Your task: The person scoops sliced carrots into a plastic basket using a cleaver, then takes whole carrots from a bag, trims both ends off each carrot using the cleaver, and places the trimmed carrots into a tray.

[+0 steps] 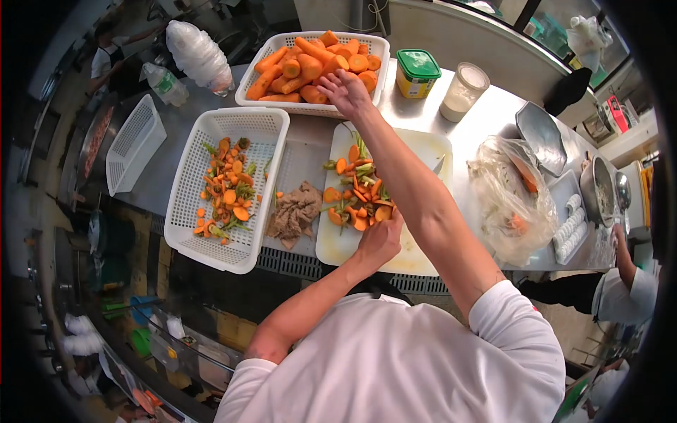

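My right hand (pixel 344 92) is open, fingers spread and palm partly up, at the near edge of a white basket (pixel 317 109) heaped with whole peeled carrots (pixel 310 65). My left hand (pixel 381 243) is closed at the near side of a white cutting board (pixel 416 264); what its fingers hold, if anything, is hidden. Just beyond it lies a pile of carrot tops and end pieces (pixel 360 190), partly covered by my right forearm. A blade tip (pixel 438 166) shows on the board right of that forearm. Left of the board is a crumpled brown cloth (pixel 296 211).
A second white basket (pixel 180 204) holds carrot trimmings. A tub with a green lid (pixel 417 74) and a clear container (pixel 465 92) stand behind the board. To the right are a plastic bag (pixel 511 204), a metal tray (pixel 541 137) and another person's arm (pixel 624 257).
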`<state>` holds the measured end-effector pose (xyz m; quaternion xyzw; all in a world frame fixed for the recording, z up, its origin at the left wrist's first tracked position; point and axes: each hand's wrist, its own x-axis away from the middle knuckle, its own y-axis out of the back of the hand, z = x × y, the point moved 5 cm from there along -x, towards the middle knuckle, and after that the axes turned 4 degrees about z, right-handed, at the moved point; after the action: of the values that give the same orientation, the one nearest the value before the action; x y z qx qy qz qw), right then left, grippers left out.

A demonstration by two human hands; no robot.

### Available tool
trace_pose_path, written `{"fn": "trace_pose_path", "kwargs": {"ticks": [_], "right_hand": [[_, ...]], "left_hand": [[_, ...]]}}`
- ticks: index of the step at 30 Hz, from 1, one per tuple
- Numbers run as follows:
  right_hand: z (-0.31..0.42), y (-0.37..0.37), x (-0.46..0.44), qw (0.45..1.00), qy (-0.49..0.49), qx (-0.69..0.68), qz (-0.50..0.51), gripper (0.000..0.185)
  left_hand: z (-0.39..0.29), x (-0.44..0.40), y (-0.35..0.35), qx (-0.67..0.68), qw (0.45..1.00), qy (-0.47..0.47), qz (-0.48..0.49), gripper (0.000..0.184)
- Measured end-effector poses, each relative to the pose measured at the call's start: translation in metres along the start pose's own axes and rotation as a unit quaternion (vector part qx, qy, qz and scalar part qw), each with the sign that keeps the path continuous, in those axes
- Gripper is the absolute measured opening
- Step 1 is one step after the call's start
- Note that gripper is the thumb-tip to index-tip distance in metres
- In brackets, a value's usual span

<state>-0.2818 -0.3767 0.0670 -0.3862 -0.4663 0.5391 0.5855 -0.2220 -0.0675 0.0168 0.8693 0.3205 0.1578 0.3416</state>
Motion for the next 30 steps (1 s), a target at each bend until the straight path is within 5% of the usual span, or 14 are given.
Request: {"fn": "trace_pose_path", "kwargs": {"ticks": [7,10,12,15,16,18,19,21,24,30], "right_hand": [[0.074,0.013,0.146,0.958,0.041,0.253,0.129,0.038],[0.159,0.04,0.245,0.866,0.156,0.475,0.005,0.025],[0.235,0.08,0.302,0.735,0.237,0.629,-0.092,0.018],[0.318,0.116,0.376,0.396,0.277,0.825,-0.292,0.02],[0.339,0.146,0.395,0.394,0.276,0.823,-0.302,0.02],[0.363,0.233,0.412,0.252,0.013,0.918,-0.306,0.018],[0.367,0.234,0.422,0.253,0.013,0.916,-0.312,0.018],[0.366,0.24,0.435,0.158,-0.09,0.939,-0.291,0.017],[0.362,0.238,0.434,0.171,-0.147,0.96,-0.166,0.015],[0.368,0.272,0.45,0.247,-0.04,0.947,-0.202,0.03]], "left_hand": [[0.001,-0.005,-0.005,-0.046,0.999,-0.016,0.002,0.056],[0.001,-0.01,-0.002,-0.052,0.995,0.046,0.073,0.055],[0.01,-0.008,-0.004,-0.068,0.994,0.066,0.056,0.051],[0.006,-0.008,0.001,-0.07,0.993,0.067,0.069,0.048],[0.0,-0.008,0.004,-0.074,0.991,0.077,0.082,0.047],[-0.001,-0.009,0.003,-0.084,0.99,0.068,0.087,0.047],[-0.003,-0.01,0.004,-0.093,0.99,0.066,0.084,0.046],[-0.006,-0.011,0.004,-0.094,0.989,0.068,0.092,0.045],[-0.009,-0.01,0.004,-0.102,0.987,0.068,0.101,0.045],[-0.013,-0.008,0.008,-0.089,0.989,0.078,0.088,0.044]]}}
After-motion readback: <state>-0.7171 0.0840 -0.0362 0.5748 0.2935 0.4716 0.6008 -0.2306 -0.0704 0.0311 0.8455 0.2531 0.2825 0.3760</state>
